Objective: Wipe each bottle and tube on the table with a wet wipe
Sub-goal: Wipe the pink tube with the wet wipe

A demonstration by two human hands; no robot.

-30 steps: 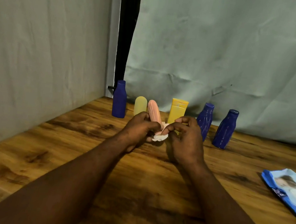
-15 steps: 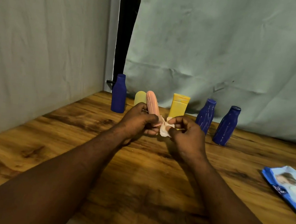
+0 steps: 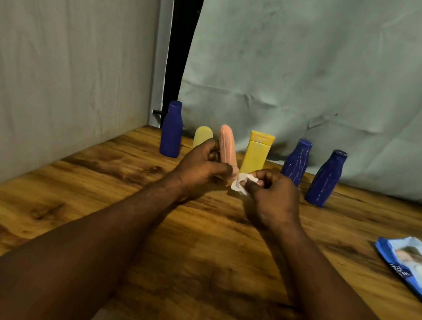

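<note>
Wooden worktop (image 3: 194,262) nearest me carries a blue pack (image 3: 412,264) at right. My left hand (image 3: 201,169) grips the pink tube (image 3: 228,148) above it. My right hand (image 3: 273,200) pinches a white wipe (image 3: 240,183) against the tube's lower end. Behind stand three blue bottles (image 3: 171,132) (image 3: 295,161) (image 3: 326,178) and two yellow tubes (image 3: 202,135) (image 3: 256,154).

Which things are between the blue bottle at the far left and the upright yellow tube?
In the head view, a pale yellow tube stands between them; the pink tube, gripped by the left hand, also shows in that gap.
</note>
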